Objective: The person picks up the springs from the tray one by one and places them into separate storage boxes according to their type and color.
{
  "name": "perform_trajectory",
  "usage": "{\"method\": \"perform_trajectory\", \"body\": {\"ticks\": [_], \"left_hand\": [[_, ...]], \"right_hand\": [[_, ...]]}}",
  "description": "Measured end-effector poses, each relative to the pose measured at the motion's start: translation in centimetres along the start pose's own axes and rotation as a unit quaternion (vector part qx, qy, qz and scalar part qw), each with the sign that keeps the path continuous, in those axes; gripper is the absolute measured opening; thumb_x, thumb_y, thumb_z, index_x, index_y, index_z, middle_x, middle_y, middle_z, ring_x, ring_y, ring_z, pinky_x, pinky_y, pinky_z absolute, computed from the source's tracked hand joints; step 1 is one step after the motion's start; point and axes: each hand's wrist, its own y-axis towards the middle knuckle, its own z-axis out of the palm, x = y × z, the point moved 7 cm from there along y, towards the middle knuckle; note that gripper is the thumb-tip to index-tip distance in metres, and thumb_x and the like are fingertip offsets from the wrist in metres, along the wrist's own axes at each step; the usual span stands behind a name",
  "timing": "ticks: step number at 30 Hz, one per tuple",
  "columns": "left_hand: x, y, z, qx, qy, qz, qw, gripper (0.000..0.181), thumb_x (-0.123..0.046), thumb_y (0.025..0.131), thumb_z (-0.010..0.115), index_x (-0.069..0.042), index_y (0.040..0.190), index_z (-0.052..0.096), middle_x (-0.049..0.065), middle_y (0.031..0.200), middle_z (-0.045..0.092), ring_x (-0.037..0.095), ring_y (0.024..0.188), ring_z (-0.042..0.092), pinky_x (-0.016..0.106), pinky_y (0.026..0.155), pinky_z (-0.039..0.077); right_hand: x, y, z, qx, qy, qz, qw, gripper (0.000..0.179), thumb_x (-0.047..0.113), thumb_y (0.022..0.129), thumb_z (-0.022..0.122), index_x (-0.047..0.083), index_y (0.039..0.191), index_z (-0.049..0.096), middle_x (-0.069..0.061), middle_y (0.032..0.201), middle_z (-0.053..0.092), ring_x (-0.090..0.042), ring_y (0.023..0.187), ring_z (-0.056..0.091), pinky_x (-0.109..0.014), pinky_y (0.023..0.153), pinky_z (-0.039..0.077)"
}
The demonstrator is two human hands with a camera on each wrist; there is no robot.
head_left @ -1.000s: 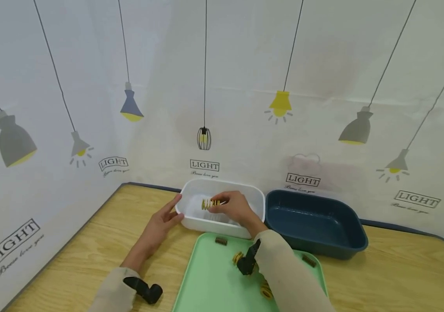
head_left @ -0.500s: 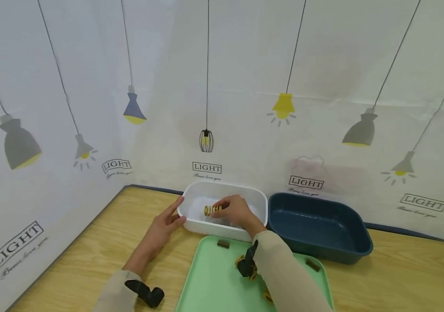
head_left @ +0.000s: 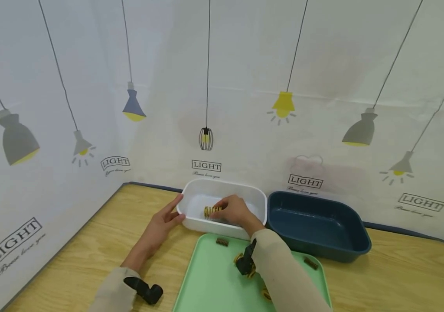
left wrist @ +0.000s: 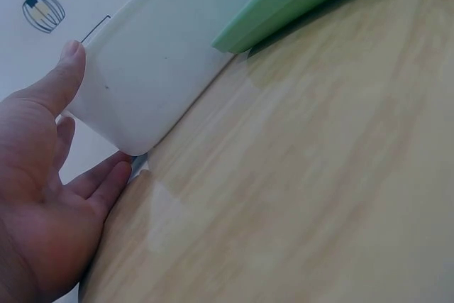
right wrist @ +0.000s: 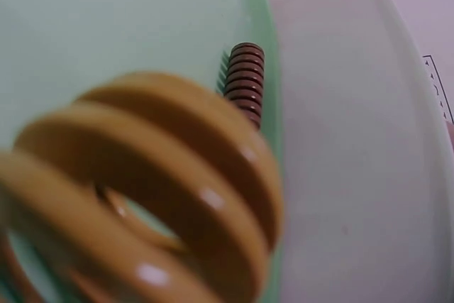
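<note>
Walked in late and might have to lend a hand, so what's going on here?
A person's right grip pinches a yellow spring inside the white bin; whether it touches the bottom is hard to tell. Their left grip rests against the bin's left end. On the green tray, nearer the person, lie two brown springs and other yellow springs, which the right sleeve partly hides in the head view. A dark blue bin stands just right of the white one.

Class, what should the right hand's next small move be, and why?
Probably ease the yellow spring down and let go: the right hand pinches it within the white bin, floor contact unclear, while the left hand rests against the bin's end.
</note>
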Motion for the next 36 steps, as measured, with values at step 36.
{"method": "perform_trajectory", "body": {"ticks": [36], "left_hand": [[0.1,0.0,0.0,-0.004,-0.007,-0.011,0.9999,0.063,-0.023,0.094,0.062,-0.028,0.15,0.033,-0.009,0.155,0.024,0.026,0.13,0.042,0.038,0.105,0.036]], "right_hand": [[0.9,-0.5,-2.0,-0.095,0.098,-0.024,0.9903,0.027,0.01,0.081,0.077,0.006,0.107,0.071,-0.006,0.104,0.067,-0.018,0.082,0.063,-0.028,0.067,0.054]]}}
